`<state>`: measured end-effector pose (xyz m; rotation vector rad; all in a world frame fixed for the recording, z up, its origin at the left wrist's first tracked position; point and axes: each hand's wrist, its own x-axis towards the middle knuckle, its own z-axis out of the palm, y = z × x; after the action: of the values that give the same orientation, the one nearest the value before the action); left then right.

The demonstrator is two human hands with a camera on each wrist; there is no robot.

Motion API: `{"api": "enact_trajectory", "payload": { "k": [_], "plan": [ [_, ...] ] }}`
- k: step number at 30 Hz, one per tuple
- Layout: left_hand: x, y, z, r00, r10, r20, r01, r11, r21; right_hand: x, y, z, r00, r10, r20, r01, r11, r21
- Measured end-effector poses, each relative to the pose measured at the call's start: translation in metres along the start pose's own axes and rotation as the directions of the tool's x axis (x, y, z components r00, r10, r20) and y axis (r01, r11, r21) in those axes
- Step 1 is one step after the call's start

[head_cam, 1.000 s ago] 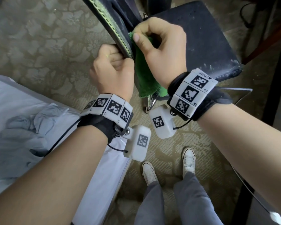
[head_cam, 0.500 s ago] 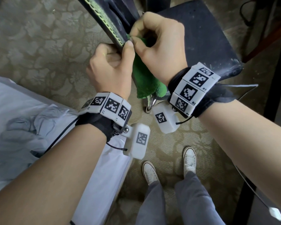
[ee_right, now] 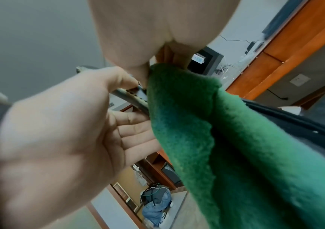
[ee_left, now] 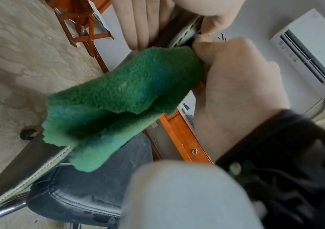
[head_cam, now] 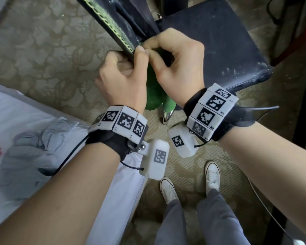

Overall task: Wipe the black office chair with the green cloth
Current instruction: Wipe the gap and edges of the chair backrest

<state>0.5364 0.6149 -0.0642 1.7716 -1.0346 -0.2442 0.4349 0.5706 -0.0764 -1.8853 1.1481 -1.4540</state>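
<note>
Green cloth (head_cam: 155,96) is pinched at its top against the stitched edge of the black office chair (head_cam: 219,41) backrest, the rest hanging down between both wrists. Cloth is gripped by the right hand (head_cam: 177,66), fingers curled. Backrest edge is clamped by the left hand (head_cam: 122,80), thumb on top. Patterned carpet (head_cam: 42,50) is seen below, white bedding (head_cam: 25,138) at left.

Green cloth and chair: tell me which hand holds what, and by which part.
The right hand pinches the green cloth by its upper end, the rest hanging. The left hand grips the stitched edge of the chair back.
</note>
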Motion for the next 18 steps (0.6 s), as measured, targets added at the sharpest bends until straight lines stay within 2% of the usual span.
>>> {"api": "enact_trajectory", "payload": {
  "k": [3, 5, 8, 11, 13, 18],
  "plan": [
    [0.000, -0.002, 0.002, 1.000, -0.004, -0.009, 0.004, 1.000, 0.015, 0.006, -0.001, 0.000, 0.999, 0.034, 0.003, -0.034, 0.999, 0.019],
    [0.001, -0.004, 0.002, 1.000, 0.001, -0.008, -0.001, 1.000, 0.028, 0.010, -0.002, 0.005, 1.000, -0.005, 0.017, 0.005, 1.000, -0.004],
    [0.007, -0.007, 0.000, 1.000, -0.010, -0.002, 0.010, 0.998, 0.068, 0.004, 0.007, 0.012, 0.995, -0.048, 0.083, 0.055, 0.995, -0.078],
    [0.014, -0.010, 0.000, 0.999, -0.038, 0.002, 0.038, 0.999, 0.023, -0.005, 0.020, 0.016, 0.989, 0.001, 0.147, 0.020, 0.991, -0.136],
    [0.016, -0.012, 0.001, 0.999, -0.054, 0.008, 0.054, 0.999, 0.001, -0.005, 0.021, 0.018, 0.991, 0.019, 0.131, -0.002, 0.991, -0.130],
    [0.021, -0.023, -0.002, 0.998, -0.058, 0.033, 0.060, 0.997, -0.056, -0.001, 0.010, 0.025, 1.000, -0.021, -0.023, 0.020, 0.999, -0.044]
  ]
}}
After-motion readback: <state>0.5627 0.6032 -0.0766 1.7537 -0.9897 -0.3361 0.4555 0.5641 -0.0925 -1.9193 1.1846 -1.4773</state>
